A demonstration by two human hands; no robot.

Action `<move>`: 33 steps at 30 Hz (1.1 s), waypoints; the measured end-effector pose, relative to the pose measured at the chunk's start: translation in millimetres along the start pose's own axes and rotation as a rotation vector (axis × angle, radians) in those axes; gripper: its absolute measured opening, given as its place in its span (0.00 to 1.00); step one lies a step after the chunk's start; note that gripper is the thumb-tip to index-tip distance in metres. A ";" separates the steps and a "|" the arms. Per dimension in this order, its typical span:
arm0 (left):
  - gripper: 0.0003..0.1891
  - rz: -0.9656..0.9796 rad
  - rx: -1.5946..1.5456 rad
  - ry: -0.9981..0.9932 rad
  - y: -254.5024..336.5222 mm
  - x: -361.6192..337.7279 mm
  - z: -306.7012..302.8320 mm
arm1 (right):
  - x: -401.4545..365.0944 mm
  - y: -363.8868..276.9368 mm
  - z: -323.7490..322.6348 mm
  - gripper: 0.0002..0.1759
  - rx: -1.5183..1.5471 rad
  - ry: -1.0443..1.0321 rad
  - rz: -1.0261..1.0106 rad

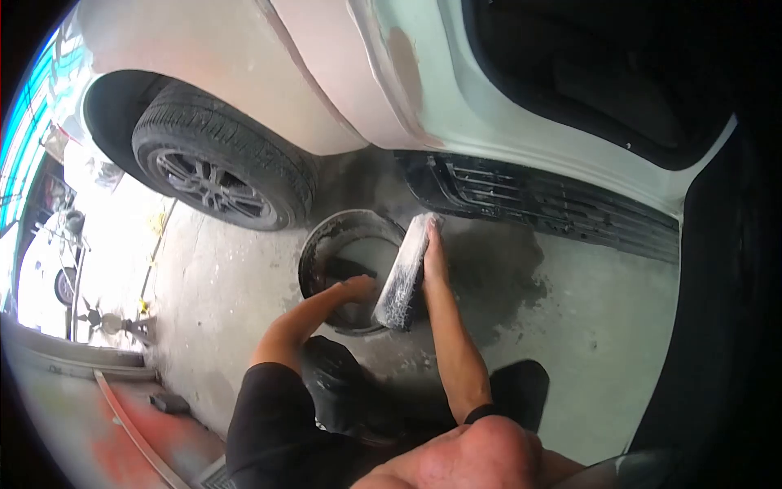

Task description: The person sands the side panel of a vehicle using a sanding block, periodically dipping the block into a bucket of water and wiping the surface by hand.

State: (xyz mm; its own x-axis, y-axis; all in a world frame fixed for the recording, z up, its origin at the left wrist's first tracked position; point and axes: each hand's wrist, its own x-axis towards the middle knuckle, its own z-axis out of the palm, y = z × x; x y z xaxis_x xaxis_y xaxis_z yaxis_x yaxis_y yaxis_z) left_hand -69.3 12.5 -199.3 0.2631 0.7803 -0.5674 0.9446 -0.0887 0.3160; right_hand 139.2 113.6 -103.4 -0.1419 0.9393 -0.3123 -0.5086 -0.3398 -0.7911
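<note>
My right hand (435,253) grips a long sanding block (405,273) along its right side. The block is tilted beside the right rim of the bucket, its face whitish at the top and dark with white residue lower down. My left hand (357,288) is inside the round dark bucket (306,259), with its fingers curled. What those fingers hold, if anything, is hidden. Cloudy greyish liquid (366,254) shows in the bucket, with a dark shape close to my left hand.
A car's patchy, pale body panel (220,49) rises ahead, with a tyre (220,155) to the left and a black running board (521,191) to the right. Wet patches (497,269) mark the concrete floor (603,318). A red-sprayed panel (147,432) is at lower left.
</note>
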 end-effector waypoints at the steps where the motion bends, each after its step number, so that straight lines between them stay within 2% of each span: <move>1: 0.16 0.026 0.003 -0.028 -3.3 11.8 0.4 | 6.4 8.3 -5.4 0.38 -0.016 -0.026 -0.023; 4: 0.15 -0.006 0.091 -0.028 -44.9 76.9 39.1 | -4.6 3.7 -12.4 0.38 -0.059 0.041 -0.009; 5: 0.16 0.118 0.227 0.059 -61.2 96.8 57.3 | 3.1 12.1 -20.7 0.39 -0.019 0.026 -0.008; 6: 0.16 0.139 0.265 0.059 -66.5 106.5 69.2 | 11.7 21.8 -29.8 0.39 0.021 0.012 -0.007; 10: 0.17 0.100 0.170 -0.064 -62.5 104.3 94.5 | 13.9 22.7 -45.0 0.43 -0.107 0.072 0.005; 13: 0.18 0.147 0.137 -0.106 -45.0 102.8 100.7 | 18.1 26.1 -48.5 0.46 -0.092 0.039 -0.003; 17: 0.20 0.287 -0.001 -0.102 -23.4 96.0 74.1 | -0.2 -0.1 -26.1 0.45 0.038 0.005 0.116; 19: 0.20 0.295 -0.122 -0.056 -6.9 63.3 10.2 | -3.4 -15.1 -18.6 0.45 0.067 -0.012 0.145; 21: 0.23 0.182 -0.135 0.027 47.7 -25.9 -126.0 | 2.6 -24.5 -15.1 0.44 0.088 -0.018 0.095; 22: 0.18 0.484 -0.154 0.270 53.0 -48.4 -169.8 | 10.5 -26.1 -13.0 0.44 0.123 -0.041 0.085; 23: 0.16 0.413 -0.136 0.343 66.8 -68.4 -216.0 | -5.8 -45.3 3.5 0.45 0.129 -0.027 0.080; 24: 0.15 0.399 0.028 0.463 100.3 -108.5 -273.9 | 22.0 -25.4 -18.4 0.46 0.076 -0.043 0.174; 26: 0.16 0.637 0.105 0.910 135.1 -145.2 -349.0 | 9.1 -33.1 -0.9 0.47 0.102 -0.151 0.053; 27: 0.16 0.535 0.352 0.986 147.5 -162.8 -388.0 | 16.7 -23.4 -3.6 0.46 0.117 -0.149 0.088; 28: 0.16 0.647 0.399 1.099 159.1 -178.1 -425.8 | 30.3 -7.4 -6.9 0.46 0.125 -0.144 0.124; 29: 0.14 0.569 0.777 1.299 180.2 -196.9 -460.6 | 40.2 -1.8 -12.2 0.45 0.128 -0.135 0.163; 30: 0.13 0.554 1.000 1.420 196.2 -210.4 -491.2 | 17.4 -20.5 -1.7 0.43 0.198 -0.185 0.248; 31: 0.14 0.435 1.227 1.350 201.4 -224.0 -522.3 | 23.9 -11.1 -1.6 0.42 0.203 -0.165 0.239; 32: 0.25 0.014 1.212 1.186 197.2 -212.7 -554.5 | 31.3 -0.7 -3.7 0.41 0.205 -0.143 0.235; 33: 0.16 0.332 1.389 1.362 193.7 -222.6 -556.7 | 14.8 -12.6 1.0 0.41 0.272 -0.241 0.228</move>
State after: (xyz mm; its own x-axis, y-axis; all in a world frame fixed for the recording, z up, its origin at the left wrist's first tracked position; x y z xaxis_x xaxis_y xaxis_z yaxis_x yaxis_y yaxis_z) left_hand -54.1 166.2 411.5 0.7709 0.4495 0.4513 0.5521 -0.1183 -0.8253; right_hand 142.7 131.8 -97.5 -0.4547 0.8365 -0.3057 -0.6424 -0.5458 -0.5380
